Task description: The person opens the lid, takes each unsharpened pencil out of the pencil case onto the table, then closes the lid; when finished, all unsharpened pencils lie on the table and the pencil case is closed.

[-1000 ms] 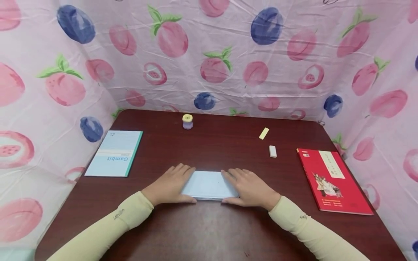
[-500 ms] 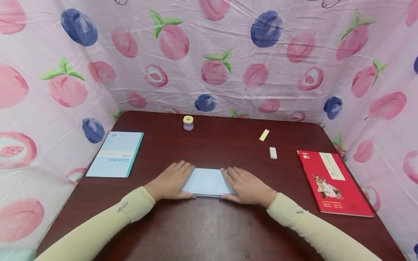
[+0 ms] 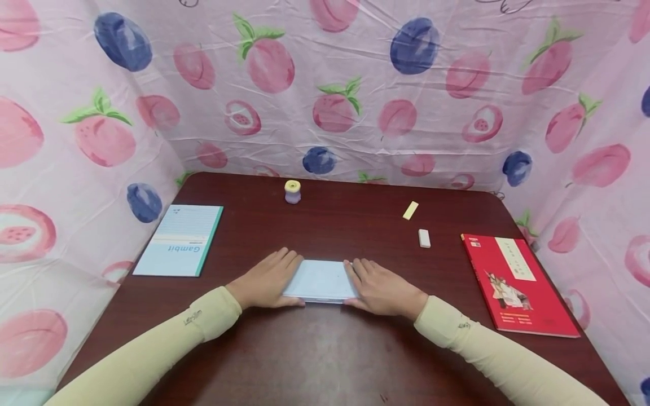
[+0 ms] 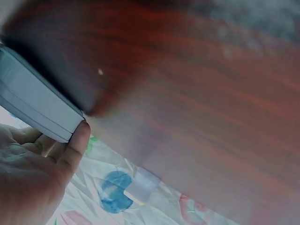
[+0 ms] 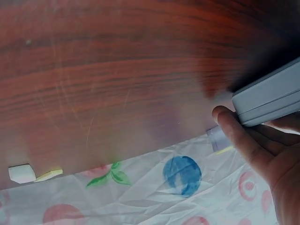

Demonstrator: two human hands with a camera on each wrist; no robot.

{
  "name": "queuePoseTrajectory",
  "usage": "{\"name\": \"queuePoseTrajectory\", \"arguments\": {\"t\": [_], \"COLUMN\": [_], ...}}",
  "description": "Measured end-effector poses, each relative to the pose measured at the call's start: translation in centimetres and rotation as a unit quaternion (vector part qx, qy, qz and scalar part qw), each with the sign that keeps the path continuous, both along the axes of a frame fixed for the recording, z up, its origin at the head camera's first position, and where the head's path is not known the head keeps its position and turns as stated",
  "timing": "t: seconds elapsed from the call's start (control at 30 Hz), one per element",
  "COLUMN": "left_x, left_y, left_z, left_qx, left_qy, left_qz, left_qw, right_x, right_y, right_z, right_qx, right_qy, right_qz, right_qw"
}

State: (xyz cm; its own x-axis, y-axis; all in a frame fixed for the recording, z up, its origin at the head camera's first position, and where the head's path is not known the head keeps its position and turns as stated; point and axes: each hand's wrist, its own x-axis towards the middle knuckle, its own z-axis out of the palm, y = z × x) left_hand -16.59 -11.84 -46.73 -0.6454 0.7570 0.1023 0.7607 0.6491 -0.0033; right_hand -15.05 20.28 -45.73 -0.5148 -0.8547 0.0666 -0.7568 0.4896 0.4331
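Observation:
A flat, light blue box (image 3: 324,280) with a seam along its side lies at the middle of the table. My left hand (image 3: 266,282) grips its left end, thumb along the near edge and fingers over the far side. At the opposite end my right hand (image 3: 383,287) holds it the same way. In the left wrist view the box (image 4: 40,96) shows a grey-blue side wall, with fingertips against its corner. The right wrist view has the box's other end (image 5: 269,96) against my fingers. Both palms hide the box's ends in the head view.
On the dark table (image 3: 325,355), a light blue notebook (image 3: 178,241) lies left and a red book (image 3: 519,285) right. Farther back are a purple-and-yellow spool-shaped piece (image 3: 292,192), a white block (image 3: 424,238) and a yellow strip (image 3: 411,210). Fruit-print cloth (image 3: 365,135) encloses the table.
Both hands have shifted the box slightly away from me, and the right hand has come a little closer to the left. The other things lie where they were.

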Motion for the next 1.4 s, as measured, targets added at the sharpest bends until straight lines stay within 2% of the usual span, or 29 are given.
{"name": "queuePoseTrajectory", "arguments": {"t": [0.13, 0.27, 0.37, 0.43, 0.5, 0.57, 0.6, 0.73, 0.9, 1.07, 1.17, 1.27, 1.4], "left_x": [-0.1, -0.3, -0.3, -0.1, 0.2, 0.4, 0.5, 0.5, 0.5, 0.7, 0.9, 1.0, 1.0], "left_y": [-0.1, -0.3, -0.6, -0.9, -1.3, -1.7, -1.8, -1.8, -1.5, -1.4, -1.4, -1.4, -1.4], "left_z": [0.4, 0.5, 0.3, 0.4, 0.6, 0.8, 0.9, 0.9, 0.9, 1.0, 1.1, 1.1, 1.2], "left_qx": [0.017, 0.041, 0.074, 0.111, 0.16, 0.201, 0.218, 0.252, 0.282, 0.284, 0.275, 0.26, 0.232], "left_qy": [-0.026, -0.052, -0.099, -0.153, -0.2, -0.234, -0.244, -0.258, -0.266, -0.251, -0.249, -0.248, -0.251], "left_qz": [0.008, 0.031, 0.057, 0.084, 0.105, 0.122, 0.123, 0.119, 0.145, 0.163, 0.171, 0.176, 0.175], "left_qw": [0.9995, 0.9973, 0.9907, 0.9784, 0.9609, 0.9433, 0.9369, 0.9251, 0.9106, 0.9109, 0.9129, 0.9166, 0.9233], "right_x": [-0.4, -0.8, -1.1, -1.4, -1.8, -2.1, -2.3, -3.0, -3.8, -5.2, -6.2, -7.1, -7.9], "right_y": [0.0, -0.1, 0.0, 0.1, 0.2, 0.5, 0.6, 1.2, 1.1, 0.5, 0.1, -0.3, -0.9], "right_z": [0.6, 1.4, 1.6, 1.6, 1.6, 1.7, 1.8, 1.9, 2.2, 2.7, 2.7, 2.5, 2.1], "right_qx": [-0.024, -0.055, -0.069, -0.08, -0.098, -0.125, -0.141, -0.209, -0.288, -0.369, -0.4, -0.393, -0.33], "right_qy": [-0.011, -0.025, -0.041, -0.05, -0.056, -0.059, -0.063, -0.082, -0.125, -0.128, -0.11, -0.088, -0.074], "right_qz": [0.013, 0.02, 0.02, 0.024, 0.032, 0.037, 0.038, 0.024, -0.037, -0.092, -0.117, -0.145, -0.182], "right_qw": [0.9996, 0.998, 0.9966, 0.9952, 0.9931, 0.9897, 0.9873, 0.9743, 0.9487, 0.9158, 0.9023, 0.9037, 0.9233]}}
